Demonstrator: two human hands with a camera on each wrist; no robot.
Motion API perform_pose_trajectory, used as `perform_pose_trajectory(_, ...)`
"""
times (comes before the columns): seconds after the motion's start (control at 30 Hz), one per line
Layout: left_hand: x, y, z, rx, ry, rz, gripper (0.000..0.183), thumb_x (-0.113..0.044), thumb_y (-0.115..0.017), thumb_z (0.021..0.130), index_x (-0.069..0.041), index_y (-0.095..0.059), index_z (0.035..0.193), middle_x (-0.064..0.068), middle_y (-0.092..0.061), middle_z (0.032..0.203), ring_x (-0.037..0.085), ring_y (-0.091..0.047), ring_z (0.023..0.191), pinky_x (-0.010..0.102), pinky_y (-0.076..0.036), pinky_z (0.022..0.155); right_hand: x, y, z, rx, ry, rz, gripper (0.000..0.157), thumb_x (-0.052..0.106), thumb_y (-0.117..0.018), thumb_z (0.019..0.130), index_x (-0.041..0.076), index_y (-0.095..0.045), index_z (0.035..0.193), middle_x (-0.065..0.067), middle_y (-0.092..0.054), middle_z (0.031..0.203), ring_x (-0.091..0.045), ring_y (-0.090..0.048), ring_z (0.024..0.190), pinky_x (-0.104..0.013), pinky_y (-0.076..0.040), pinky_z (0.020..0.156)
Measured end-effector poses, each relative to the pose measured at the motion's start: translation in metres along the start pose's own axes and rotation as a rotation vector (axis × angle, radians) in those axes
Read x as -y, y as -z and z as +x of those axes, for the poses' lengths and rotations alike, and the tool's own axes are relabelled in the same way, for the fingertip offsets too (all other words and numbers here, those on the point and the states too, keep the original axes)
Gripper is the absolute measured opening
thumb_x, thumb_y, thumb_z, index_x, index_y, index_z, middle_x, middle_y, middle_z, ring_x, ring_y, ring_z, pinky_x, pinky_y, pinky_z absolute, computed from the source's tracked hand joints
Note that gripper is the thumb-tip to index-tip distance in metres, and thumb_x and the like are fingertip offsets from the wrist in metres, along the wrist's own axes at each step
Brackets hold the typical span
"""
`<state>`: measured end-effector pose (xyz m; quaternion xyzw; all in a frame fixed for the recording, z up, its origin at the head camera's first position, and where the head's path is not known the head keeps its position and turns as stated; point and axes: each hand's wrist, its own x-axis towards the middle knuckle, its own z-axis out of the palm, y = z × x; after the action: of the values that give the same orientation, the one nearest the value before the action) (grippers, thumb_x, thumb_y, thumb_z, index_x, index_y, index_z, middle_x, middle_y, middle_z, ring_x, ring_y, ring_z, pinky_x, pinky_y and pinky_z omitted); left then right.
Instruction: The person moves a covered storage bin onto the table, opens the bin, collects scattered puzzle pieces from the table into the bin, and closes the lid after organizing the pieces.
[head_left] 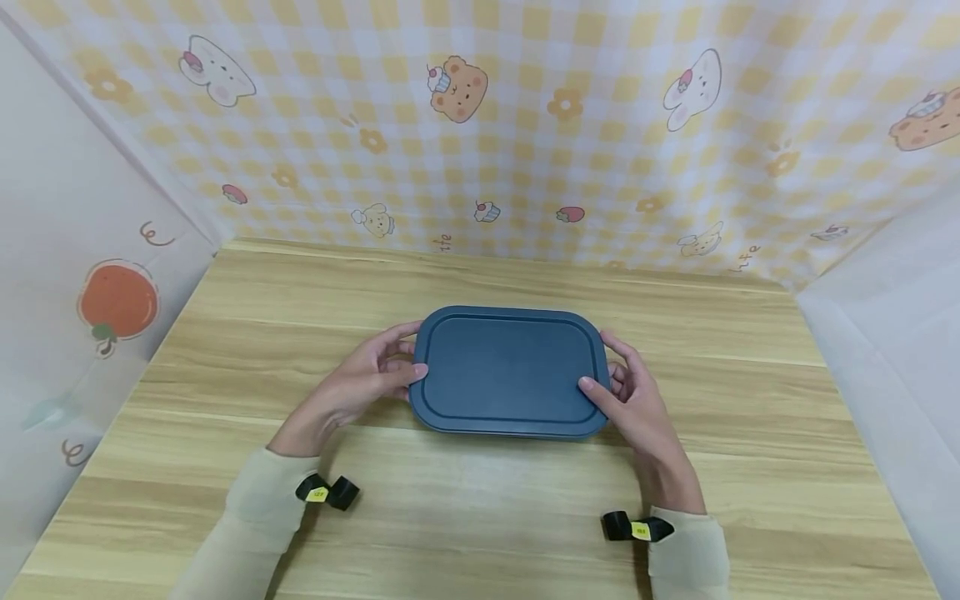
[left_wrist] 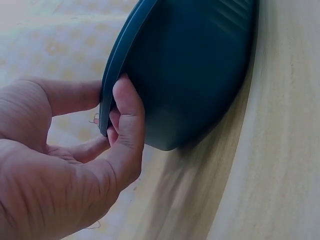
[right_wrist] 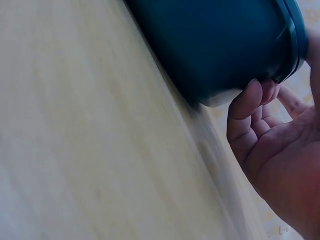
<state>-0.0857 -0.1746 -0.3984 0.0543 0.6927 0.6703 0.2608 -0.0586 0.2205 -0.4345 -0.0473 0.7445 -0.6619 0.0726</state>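
Observation:
A dark blue rectangular box with rounded corners and a lid (head_left: 510,371) is at the middle of the wooden table. In the left wrist view the box's deep side wall (left_wrist: 195,70) shows below the lid's rim. My left hand (head_left: 363,375) grips the rim at the left end, thumb on top and fingers curled beneath. At the right end my right hand (head_left: 637,404) holds the rim likewise, its thumb lying on the lid. The right wrist view shows curled fingers (right_wrist: 245,110) under the rim, against the box wall. What the box contains is hidden.
The light wood table (head_left: 480,517) stretches around the box on all sides. Behind it hangs a yellow checked curtain (head_left: 517,150) with cartoon prints. White cloth walls (head_left: 90,208) border both sides. Each sleeve carries a small black device (head_left: 330,492) at the wrist.

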Motion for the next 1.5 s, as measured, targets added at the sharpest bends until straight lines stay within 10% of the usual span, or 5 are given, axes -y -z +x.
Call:
perform_pose_trajectory(0.57,0.002,-0.003,-0.002,-0.023,-0.027,0.047,0.079,-0.006,-0.066,0.103,-0.015,-0.023,0.169,0.017,-0.051,0.132,0.014,-0.068,0.092,0.030,-0.063,0.078,0.001,-0.003,-0.003,-0.032,-0.028,0.002,0.071,0.011,-0.068,0.104,0.017,-0.033,0.166,0.001,-0.072,0.102,-0.007,-0.074,0.085,-0.021,-0.063,0.077)
perform_pose_trajectory(0.73,-0.001,-0.005,-0.004,-0.065,-0.124,0.296,0.081,-0.010,-0.069,0.102,-0.018,-0.025,0.169,0.019,-0.043,0.155,0.030,-0.061,0.125,0.045,-0.060,0.100,0.009,-0.013,-0.003,-0.092,0.070,-0.219,0.064,0.012,-0.059,0.108,0.017,-0.032,0.166,-0.011,-0.050,0.139,-0.012,-0.062,0.103,-0.015,-0.054,0.082)
perform_pose_trajectory(1.0,-0.003,-0.011,-0.007,-0.055,-0.339,0.677,0.065,-0.011,-0.065,0.105,-0.011,-0.038,0.164,0.009,-0.015,0.179,0.037,-0.017,0.166,0.065,-0.027,0.129,0.017,-0.025,0.003,-0.047,0.247,-0.589,0.057,0.003,-0.042,0.111,0.012,-0.032,0.167,-0.009,-0.021,0.178,-0.037,-0.017,0.166,-0.040,-0.016,0.137)
perform_pose_trajectory(1.17,0.001,-0.006,-0.007,-0.013,-0.346,0.650,0.066,-0.014,-0.060,0.108,-0.009,-0.030,0.167,0.003,-0.019,0.179,0.026,-0.019,0.166,0.053,-0.034,0.129,0.017,-0.024,0.003,-0.005,0.221,-0.639,0.055,0.012,-0.038,0.115,0.009,-0.027,0.168,-0.013,-0.020,0.178,-0.040,-0.015,0.166,-0.009,-0.005,0.127)
perform_pose_trajectory(1.5,0.012,-0.001,-0.002,0.018,-0.355,0.585,0.063,-0.019,-0.052,0.112,-0.012,-0.024,0.169,0.004,-0.011,0.180,0.024,-0.014,0.167,0.051,-0.030,0.130,0.017,-0.023,0.004,-0.031,0.236,-0.637,0.050,0.011,-0.038,0.114,0.002,-0.036,0.163,-0.017,-0.027,0.175,-0.039,-0.019,0.165,-0.004,-0.006,0.123)
